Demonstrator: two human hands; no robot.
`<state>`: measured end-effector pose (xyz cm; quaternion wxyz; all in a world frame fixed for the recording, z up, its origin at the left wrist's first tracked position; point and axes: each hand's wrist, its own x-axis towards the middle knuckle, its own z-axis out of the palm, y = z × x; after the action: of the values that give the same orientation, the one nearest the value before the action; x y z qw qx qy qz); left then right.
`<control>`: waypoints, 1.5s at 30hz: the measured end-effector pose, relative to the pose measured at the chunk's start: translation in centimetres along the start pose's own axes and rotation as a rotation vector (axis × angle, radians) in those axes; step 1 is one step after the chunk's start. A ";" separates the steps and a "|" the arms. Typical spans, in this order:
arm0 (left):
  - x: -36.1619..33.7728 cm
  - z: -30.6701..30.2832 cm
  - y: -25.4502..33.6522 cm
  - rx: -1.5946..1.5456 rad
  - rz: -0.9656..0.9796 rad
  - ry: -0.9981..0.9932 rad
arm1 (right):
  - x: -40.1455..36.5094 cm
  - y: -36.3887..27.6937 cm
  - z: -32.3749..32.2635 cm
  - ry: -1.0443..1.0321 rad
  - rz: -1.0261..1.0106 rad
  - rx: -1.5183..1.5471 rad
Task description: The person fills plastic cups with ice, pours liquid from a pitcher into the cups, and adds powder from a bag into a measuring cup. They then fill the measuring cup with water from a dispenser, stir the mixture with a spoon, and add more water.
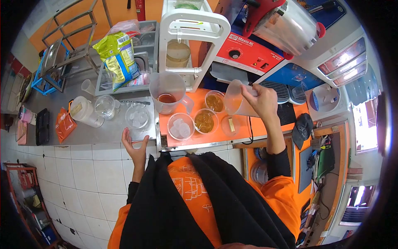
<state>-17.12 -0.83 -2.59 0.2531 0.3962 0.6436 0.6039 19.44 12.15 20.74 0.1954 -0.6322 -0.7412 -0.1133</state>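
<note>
My right hand (pixel 263 101) is closed on a translucent plastic jug (pixel 234 98), held tilted over the orange counter. Just left of the jug stand two clear cups with amber liquid, a rear cup (pixel 215 101) and a front cup (pixel 205 121). A cup of ice (pixel 181 127) sits beside them. Below the jug is a small clear container (pixel 230 125) with a pale yellow piece inside. Fingers spread and holding nothing, my left hand (pixel 135 146) is at the steel table's front edge, near another cup of ice (pixel 137 116).
A large measuring jug (pixel 167 93) with reddish-brown liquid stands behind the cups. To the left are a white tub (pixel 85 112), an orange packet (pixel 65 125) and a yellow-green bag (pixel 118 60) in a grey bin (pixel 150 62). A red cup sealer (pixel 248 54) stands at the back right.
</note>
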 end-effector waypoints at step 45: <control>13.5 0.8 9.0 0.027 0.425 0.108 | -4.2 -3.0 -1.6 0.027 -0.213 0.216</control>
<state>-22.17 10.20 8.17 0.0798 0.4934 0.5662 0.6554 17.25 7.24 20.59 0.2590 -0.5235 -0.8094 -0.0616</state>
